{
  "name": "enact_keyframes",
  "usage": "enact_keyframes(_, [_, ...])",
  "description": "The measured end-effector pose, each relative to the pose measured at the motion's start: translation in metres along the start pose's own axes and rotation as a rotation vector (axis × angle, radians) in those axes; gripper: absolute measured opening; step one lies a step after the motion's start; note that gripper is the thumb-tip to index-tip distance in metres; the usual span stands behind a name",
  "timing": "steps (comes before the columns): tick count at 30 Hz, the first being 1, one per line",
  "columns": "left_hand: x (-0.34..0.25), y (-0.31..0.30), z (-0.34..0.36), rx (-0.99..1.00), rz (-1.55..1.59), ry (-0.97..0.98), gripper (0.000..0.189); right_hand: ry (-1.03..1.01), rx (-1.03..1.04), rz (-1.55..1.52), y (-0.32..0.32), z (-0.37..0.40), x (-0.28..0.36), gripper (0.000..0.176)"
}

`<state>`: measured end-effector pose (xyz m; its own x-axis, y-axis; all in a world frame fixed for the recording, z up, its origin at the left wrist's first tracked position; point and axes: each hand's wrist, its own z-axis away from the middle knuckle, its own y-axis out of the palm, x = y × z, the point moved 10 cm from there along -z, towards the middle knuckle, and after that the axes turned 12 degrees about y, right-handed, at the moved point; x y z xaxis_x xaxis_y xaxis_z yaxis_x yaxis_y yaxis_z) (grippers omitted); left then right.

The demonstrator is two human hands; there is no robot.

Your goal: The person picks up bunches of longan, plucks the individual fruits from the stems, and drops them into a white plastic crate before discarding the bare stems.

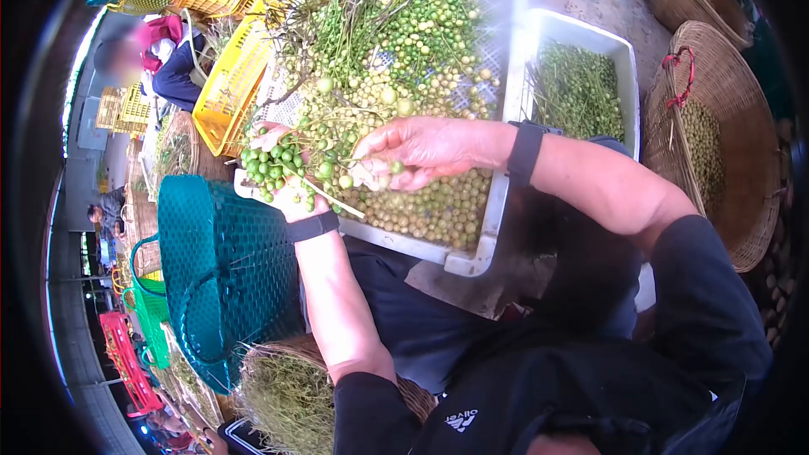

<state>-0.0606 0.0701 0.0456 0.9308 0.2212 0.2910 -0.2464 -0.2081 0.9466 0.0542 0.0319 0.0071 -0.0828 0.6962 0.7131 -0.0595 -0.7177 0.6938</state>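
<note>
Fruit cluster: a bunch of small, round, glossy green fruits on thin stalks (274, 164) is held at the left edge of a white plastic tray with a raised rim (468, 264).
Left hand: the bunch is grasped from beneath by the left hand (295, 199), the fingers being curled about its stalks; a pale stalk end is left projecting to the right and near.
Right hand: the right hand (415, 148) is positioned just right of the bunch, fingers bent; a single green fruit (396, 167) is seen among them, but whether it is gripped cannot be told.
Loose fruit: yellowish-brown round fruits (430, 215) are spread over the near part of the tray.
Stalk pile: tangled green stalks bearing fruit (421, 29) are heaped at the far part.
Steadying: the stalks should be kept firmly supported on the left while individual fruits are handled by the right fingers.
Pressure: light fingertip pressure is advised, as the skins could be bruised.
Position: both hands should be kept low over the tray, so that dropped fruits are caught within its rim.
</note>
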Motion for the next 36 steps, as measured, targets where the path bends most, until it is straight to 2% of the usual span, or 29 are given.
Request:
enact_keyframes(1, [0.004,0.003,0.002,-0.031,-0.063,0.025,0.015,-0.003,-0.001,0.021,0.002,0.003,0.003,0.015])
enact_keyframes(5, [-0.006,0.007,-0.001,-0.013,-0.118,0.057,0.011,-0.030,0.003,0.029,-0.002,0.017,0.018,0.020])
enact_keyframes(6, [-0.006,0.008,-0.001,-0.010,-0.118,0.056,0.011,-0.031,0.003,0.032,-0.003,0.016,0.017,0.020])
enact_keyframes(8, [0.009,0.007,0.000,-0.035,0.023,-0.077,0.010,-0.024,0.017,-0.160,-0.008,0.013,0.013,0.020])
enact_keyframes(9, [0.015,0.004,0.001,-0.056,0.019,-0.121,0.010,-0.030,-0.156,-0.090,-0.015,0.017,0.013,0.022])
enact_keyframes(13, [0.015,0.004,0.003,-0.053,-0.008,-0.077,0.011,-0.077,-0.148,-0.027,-0.010,0.017,0.016,0.022])
enact_keyframes(19, [0.005,0.004,0.002,-0.009,-0.073,-0.060,0.016,-0.107,-0.299,-0.019,-0.019,0.014,0.021,0.016])
enact_keyframes(20, [0.002,0.004,0.001,-0.005,-0.095,-0.044,0.016,-0.105,-0.297,-0.019,-0.020,0.015,0.021,0.016])
enact_keyframes(22, [-0.002,0.008,0.001,0.004,-0.086,-0.053,0.016,-0.186,-0.138,-0.010,-0.008,0.021,0.033,0.016])
enact_keyframes(26, [-0.006,0.016,0.002,-0.008,-0.002,-0.053,0.013,-0.148,-0.059,0.056,0.003,0.029,0.044,0.018])
enact_keyframes(28, [-0.013,0.017,0.003,-0.008,-0.062,-0.041,0.010,-0.111,-0.006,0.067,0.009,0.030,0.043,0.022])
enact_keyframes(30, [-0.024,0.018,0.000,0.056,-0.294,0.060,0.008,-0.095,0.000,0.063,0.003,0.023,0.036,0.024])
enact_keyframes(31, [0.001,0.018,0.002,0.033,0.020,-0.112,0.007,-0.080,-0.007,0.002,0.001,0.017,0.030,0.025])
enact_keyframes(32, [0.011,0.016,0.006,0.011,0.066,-0.157,0.008,-0.064,-0.013,-0.059,-0.002,0.013,0.025,0.026])
enact_keyframes(34, [-0.001,0.012,0.004,0.082,-0.220,-0.011,0.010,-0.050,-0.046,0.001,0.002,0.008,0.019,0.026])
enact_keyframes(35, [-0.007,0.013,0.004,0.151,-0.524,0.052,0.015,-0.087,-0.055,0.041,0.005,0.007,0.020,0.026])
enact_keyframes(36, [-0.004,0.014,0.004,0.150,-0.524,0.051,0.015,-0.124,-0.063,0.082,0.007,0.006,0.023,0.026])
